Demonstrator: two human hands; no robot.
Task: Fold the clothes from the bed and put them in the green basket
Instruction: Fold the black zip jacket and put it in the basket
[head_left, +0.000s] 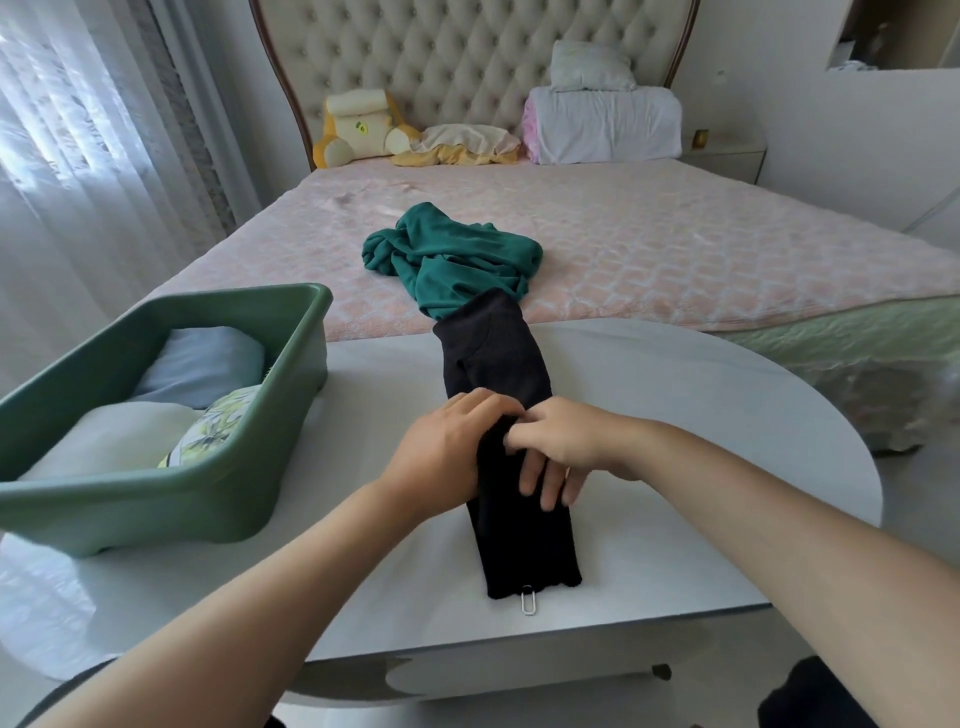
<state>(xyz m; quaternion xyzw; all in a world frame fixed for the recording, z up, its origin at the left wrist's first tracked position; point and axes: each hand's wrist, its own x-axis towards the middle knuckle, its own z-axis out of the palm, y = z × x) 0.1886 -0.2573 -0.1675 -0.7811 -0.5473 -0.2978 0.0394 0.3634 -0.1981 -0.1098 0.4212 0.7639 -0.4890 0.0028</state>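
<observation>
A long black garment (498, 358) lies folded into a narrow strip on the white table (675, 426), its far end reaching the bed. A silver zipper pull shows at its near end. My left hand (441, 449) grips its left edge at the middle. My right hand (558, 449) rests on the cloth beside it, some fingers flat, others bent at the fold. A crumpled teal garment (447, 254) lies on the pink bed (675, 234) just beyond. The green basket (249, 467) stands at the table's left, holding folded pale clothes.
Pillows, a folded white duvet (605, 122) and a yellow plush cushion (358, 130) sit against the tufted headboard. Sheer curtains hang at the left. A nightstand (727, 156) stands at the right of the bed. The table's near edge runs just below the garment.
</observation>
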